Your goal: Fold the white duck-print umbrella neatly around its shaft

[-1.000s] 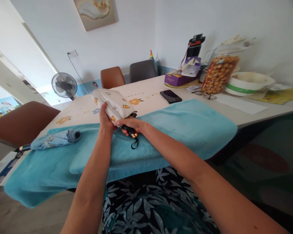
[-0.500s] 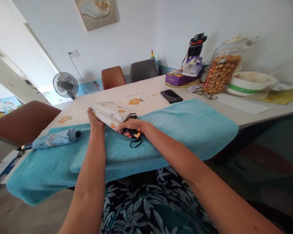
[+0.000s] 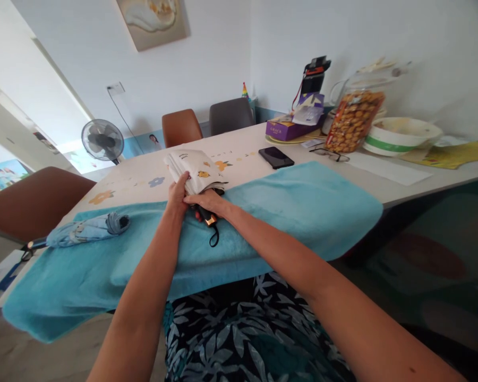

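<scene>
A white folding umbrella (image 3: 196, 168) with small printed figures is held over the table, its cloth gathered and its black handle with a wrist loop pointing toward me. My left hand (image 3: 178, 194) is closed on the near left side of the cloth. Around the handle end, my right hand (image 3: 207, 201) is closed, its thumb meeting the left hand; part of the fingers is hidden beneath. To the left, a rolled blue umbrella (image 3: 90, 230) lies on the turquoise cloth (image 3: 298, 212) draped along the table's near edge.
On the white table (image 3: 143, 167) a black phone (image 3: 276, 157) lies beyond the cloth. Farther right are eyeglasses (image 3: 330, 154), a purple box (image 3: 289, 127), a jar of round snacks (image 3: 354, 119) and a white bowl (image 3: 402, 135). Chairs and a fan (image 3: 102, 139) stand behind.
My left hand has slid from the umbrella's far left end toward the handle, beside my right hand. The umbrella has turned, its cloth end now pointing more away from me.
</scene>
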`<state>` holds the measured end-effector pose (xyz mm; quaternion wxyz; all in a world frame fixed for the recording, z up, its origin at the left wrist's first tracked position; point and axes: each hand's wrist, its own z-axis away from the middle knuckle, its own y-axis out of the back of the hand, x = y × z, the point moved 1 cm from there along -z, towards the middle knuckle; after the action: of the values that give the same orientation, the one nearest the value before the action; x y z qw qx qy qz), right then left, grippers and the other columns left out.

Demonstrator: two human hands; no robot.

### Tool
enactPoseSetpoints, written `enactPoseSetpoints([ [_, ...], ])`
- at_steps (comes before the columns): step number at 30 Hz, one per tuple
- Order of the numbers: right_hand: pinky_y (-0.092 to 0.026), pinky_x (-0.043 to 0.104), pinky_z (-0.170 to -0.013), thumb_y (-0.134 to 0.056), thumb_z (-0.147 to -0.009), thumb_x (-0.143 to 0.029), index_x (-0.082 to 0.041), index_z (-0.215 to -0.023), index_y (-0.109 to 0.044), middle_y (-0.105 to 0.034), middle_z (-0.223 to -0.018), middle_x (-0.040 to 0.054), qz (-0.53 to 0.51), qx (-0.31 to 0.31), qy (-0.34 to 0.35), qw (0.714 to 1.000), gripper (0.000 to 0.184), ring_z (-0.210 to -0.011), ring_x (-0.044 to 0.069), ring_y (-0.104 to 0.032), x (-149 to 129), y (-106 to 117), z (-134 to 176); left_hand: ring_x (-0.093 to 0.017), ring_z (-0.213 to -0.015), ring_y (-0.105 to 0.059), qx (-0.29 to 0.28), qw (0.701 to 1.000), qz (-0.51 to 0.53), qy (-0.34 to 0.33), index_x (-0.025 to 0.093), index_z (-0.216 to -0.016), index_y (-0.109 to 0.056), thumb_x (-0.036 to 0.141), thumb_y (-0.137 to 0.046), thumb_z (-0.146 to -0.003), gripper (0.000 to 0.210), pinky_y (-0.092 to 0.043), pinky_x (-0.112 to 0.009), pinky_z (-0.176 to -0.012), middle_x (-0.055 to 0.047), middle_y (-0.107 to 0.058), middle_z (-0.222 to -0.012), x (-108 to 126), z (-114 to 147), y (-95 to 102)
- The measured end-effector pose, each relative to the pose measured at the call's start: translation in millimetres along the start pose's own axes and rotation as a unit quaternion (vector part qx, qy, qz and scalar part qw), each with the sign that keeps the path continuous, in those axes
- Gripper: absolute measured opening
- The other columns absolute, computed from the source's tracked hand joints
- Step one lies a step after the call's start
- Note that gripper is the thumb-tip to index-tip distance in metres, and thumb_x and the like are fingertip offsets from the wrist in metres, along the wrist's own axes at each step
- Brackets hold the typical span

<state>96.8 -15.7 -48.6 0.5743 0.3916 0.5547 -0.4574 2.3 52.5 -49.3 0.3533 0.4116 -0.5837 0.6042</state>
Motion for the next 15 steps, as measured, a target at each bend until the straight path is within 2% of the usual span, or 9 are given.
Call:
enactPoseSetpoints([
  [3,-0.053,0.025,-0.04,-0.066,-0.08,-0.024,-0.012,-0.08,-0.057,-0.06,-0.056,0.0031,-0.048,-0.009,-0.026,0.998,0.015,-0.047,0.016,-0.06,-1,-2,0,-0.025,-0.085,-0.07,-0.004,1.0,0.017,-0.003,0.011,-0.09,-0.067,0.028,-0.069,-0.072,0.025,-0.057,-0.035,-0.078,-0.009,-0.072,-0.079,4,0,2.0],
  [6,-0.057,0.026,-0.047,-0.067,-0.078,-0.017,-0.012,-0.085,-0.058,-0.062,-0.063,0.0022,-0.127,-0.03,-0.034,0.991,0.012,-0.054,0.016,-0.064,-4,-6,2,-0.025,-0.085,-0.069,-0.027,0.999,0.026,0.009,0.012,-0.093,-0.067,0.031,-0.067,-0.073,0.028,-0.057,-0.034,-0.077,-0.01,-0.072,-0.081,6,3,0.0],
  [9,-0.053,0.024,-0.042,-0.061,-0.081,-0.014,-0.011,-0.082,-0.056,-0.062,-0.06,0.0027,-0.132,-0.041,-0.065,0.988,0.005,-0.05,0.016,-0.062,-7,-8,5,-0.026,-0.086,-0.069,-0.047,0.999,0.006,0.019,0.011,-0.093,-0.067,0.034,-0.067,-0.073,0.03,-0.057,-0.035,-0.077,-0.011,-0.072,-0.083,6,5,-2.2],
  [12,-0.046,0.021,-0.035,-0.056,-0.082,-0.014,-0.012,-0.074,-0.055,-0.058,-0.049,0.0025,-0.081,-0.007,-0.093,0.992,0.008,-0.039,0.014,-0.054,-10,-8,8,-0.027,-0.091,-0.067,-0.033,0.998,-0.05,-0.003,0.011,-0.093,-0.066,0.037,-0.064,-0.074,0.032,-0.055,-0.037,-0.08,-0.011,-0.071,-0.085,6,6,-2.3],
  [15,-0.043,0.021,-0.032,-0.057,-0.079,-0.013,-0.014,-0.067,-0.055,-0.052,-0.044,-0.0001,-0.063,0.059,-0.118,0.989,0.012,-0.034,0.012,-0.048,-11,-8,8,-0.029,-0.103,-0.063,0.028,0.978,-0.192,-0.072,0.013,-0.096,-0.064,0.036,-0.062,-0.075,0.031,-0.05,-0.041,-0.091,-0.012,-0.069,-0.095,11,9,-3.4],
])
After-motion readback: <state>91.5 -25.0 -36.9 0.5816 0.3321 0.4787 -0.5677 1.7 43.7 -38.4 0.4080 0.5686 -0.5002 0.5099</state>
